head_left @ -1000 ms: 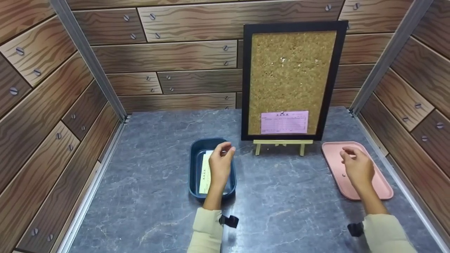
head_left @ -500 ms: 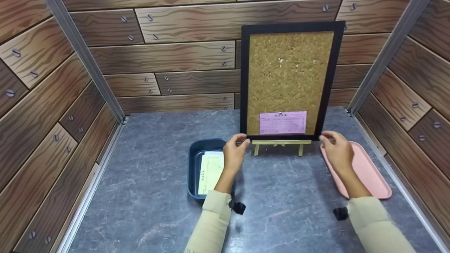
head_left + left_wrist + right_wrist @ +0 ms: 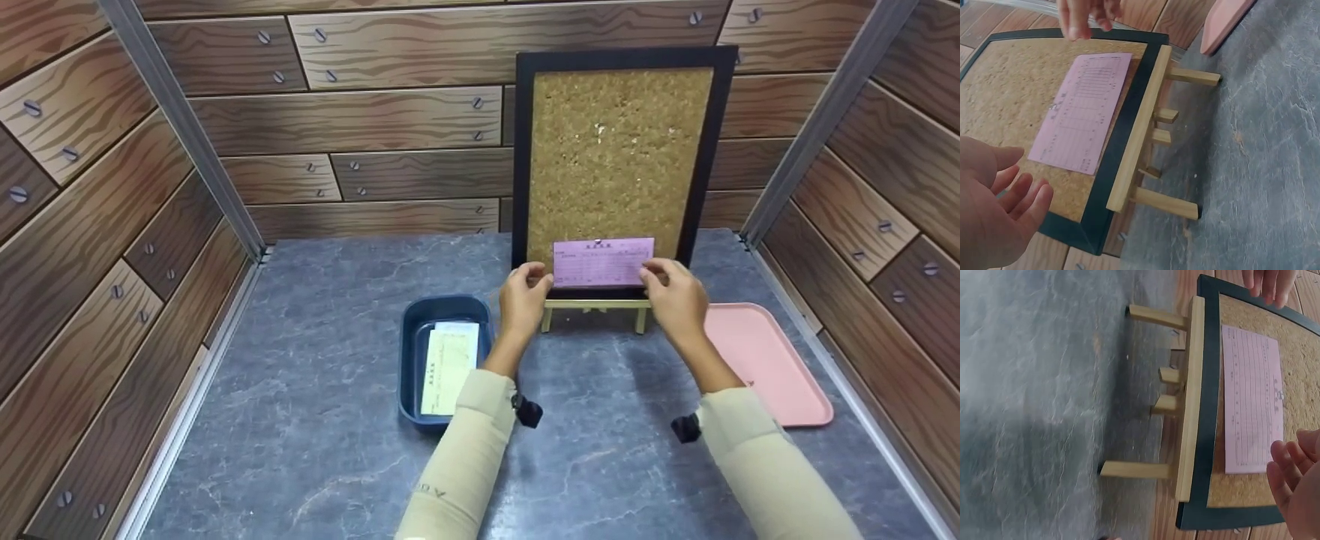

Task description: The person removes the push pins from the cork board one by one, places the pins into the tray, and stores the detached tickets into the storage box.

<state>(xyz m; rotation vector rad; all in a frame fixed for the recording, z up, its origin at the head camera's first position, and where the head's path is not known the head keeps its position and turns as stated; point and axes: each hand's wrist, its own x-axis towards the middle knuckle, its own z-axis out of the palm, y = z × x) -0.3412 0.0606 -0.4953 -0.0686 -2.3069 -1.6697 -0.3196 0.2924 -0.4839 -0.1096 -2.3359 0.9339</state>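
Observation:
A pink printed form (image 3: 604,262) hangs low on a black-framed cork board (image 3: 619,150), with a clear pushpin (image 3: 1279,395) at its top edge. My left hand (image 3: 523,300) is raised beside the form's lower left corner, its fingers loosely bent and holding nothing. In the left wrist view, a gap shows between those fingers (image 3: 1033,202) and the paper. On the other side, my right hand (image 3: 679,296) has its fingertips right at the form's right edge. The right wrist view shows these fingers (image 3: 1283,464) slightly curled and overlapping the paper's corner, not gripping it.
The board rests on a small wooden easel (image 3: 596,304). Left of it, a dark blue bin (image 3: 409,360) holds a pale yellow form (image 3: 448,371) over a bluish paper. A pink tray (image 3: 787,360) lies at the right on the grey marbled table (image 3: 322,360). Wood-patterned walls enclose the table.
Both hands have moved inward and forward, the left from over the blue bin and the right from over the pink tray, to either side of the pink form.

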